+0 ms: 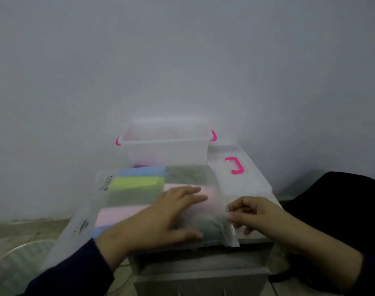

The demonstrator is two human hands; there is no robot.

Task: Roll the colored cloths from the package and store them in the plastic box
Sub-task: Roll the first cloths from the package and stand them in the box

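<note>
Setting: grey wall behind a small table (254,240).
Package (139,195): lies before the plastic box (165,150), cloths (135,184) sealed inside.
Left hand (161,218): I press flat, fingers straight.
Right hand (257,214): fingers pinch the flap.
Advice: I'd peel slowly, keeping the pack pinned.

We see a plain grey-white wall (182,60), a pale floor (22,229) and a small grey table (201,272); light dim.
</note>
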